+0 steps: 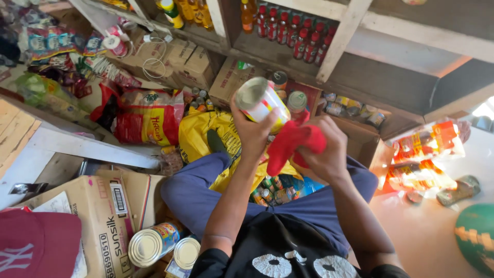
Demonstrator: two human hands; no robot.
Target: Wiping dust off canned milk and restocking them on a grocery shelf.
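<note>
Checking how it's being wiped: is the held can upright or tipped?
Tipped: the can lies slanted in the left hand, its silver end facing the camera.

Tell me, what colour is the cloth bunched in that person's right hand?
Red. The cloth shows best in the head view, gripped in the right hand.

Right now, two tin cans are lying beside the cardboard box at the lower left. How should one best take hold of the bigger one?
Probably by its round side wall, coming from above. The bigger can lies on its side with its ribbed metal end facing the camera. The smaller can sits close on its right and the cardboard box on its left, so fingers fit best over the top of the wall.
</note>
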